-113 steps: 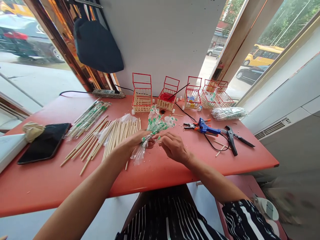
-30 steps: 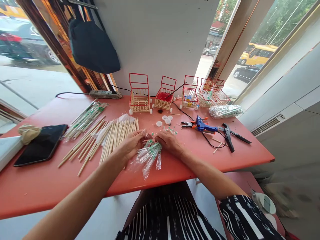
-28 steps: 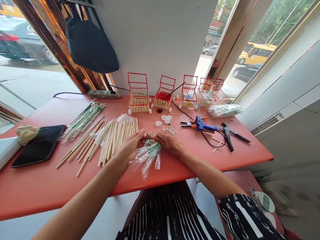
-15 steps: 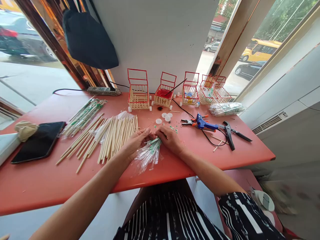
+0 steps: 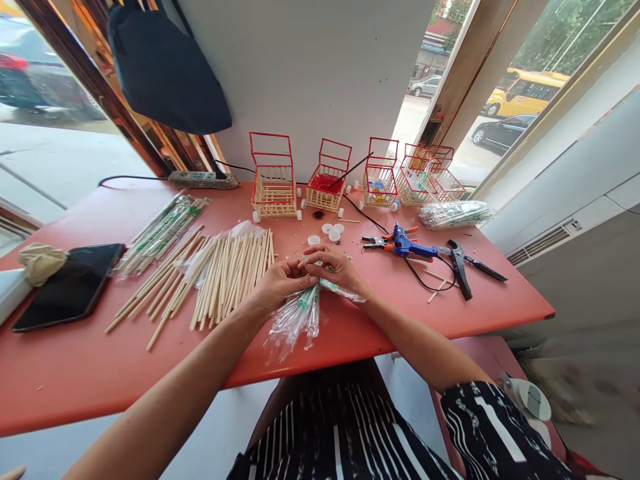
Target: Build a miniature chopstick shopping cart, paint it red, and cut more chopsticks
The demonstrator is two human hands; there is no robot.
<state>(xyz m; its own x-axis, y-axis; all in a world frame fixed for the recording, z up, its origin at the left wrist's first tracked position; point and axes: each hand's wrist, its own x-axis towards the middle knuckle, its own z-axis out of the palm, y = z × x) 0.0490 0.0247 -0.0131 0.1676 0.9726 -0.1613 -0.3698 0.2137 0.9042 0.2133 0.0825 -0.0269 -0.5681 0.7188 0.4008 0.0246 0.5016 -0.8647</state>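
Note:
My left hand (image 5: 281,283) has its fingers closed at the top of a bunch of clear plastic chopstick wrappers (image 5: 300,315) with green print. The wrappers fan out down toward the table's front edge. My right hand (image 5: 334,267) meets the left one, its fingers bent over the same spot. One wrapper (image 5: 343,291) sticks out to the right beneath the right palm. The fingertips overlap, so what exactly is pinched between them is hidden. Left of my hands lies a pile of bare wooden chopsticks (image 5: 233,280).
Small stick-built carts (image 5: 274,190) with red trim line the wall. White caps (image 5: 334,233), a blue glue gun (image 5: 407,245) and cutting pliers (image 5: 459,267) lie to the right. Wrapped chopsticks (image 5: 160,230), a black tablet (image 5: 70,287) and a power strip (image 5: 203,179) are on the left.
My right hand has turned and its fingers now reach over the left fingertips. A wrapper now points right under its palm. The view has shifted slightly.

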